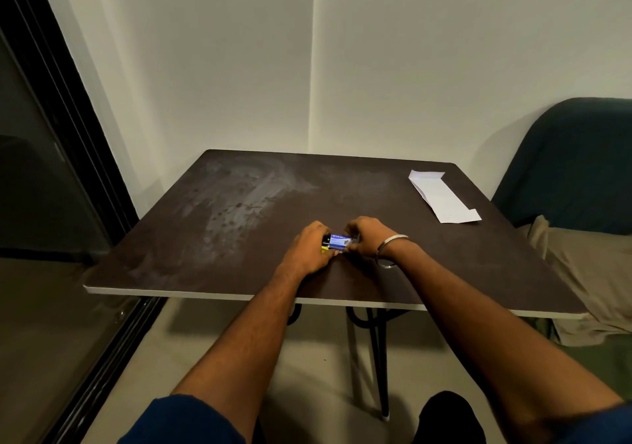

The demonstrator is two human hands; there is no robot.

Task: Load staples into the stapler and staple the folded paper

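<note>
While both hands work at the table's [239, 224] near centre, the left hand [309, 250] curls its fingers around one end of a small blue-and-white staple box [339, 242]; the right hand [367, 238] pinches the opposite end. A yellow-and-black item, likely the stapler [325, 245], sits under the left palm, mostly hidden. The box appears light, thin-walled and crushable; grip its short ends. Its long axis runs left to right. The folded paper [444, 197] lies flat, well apart, at the far right corner.
</note>
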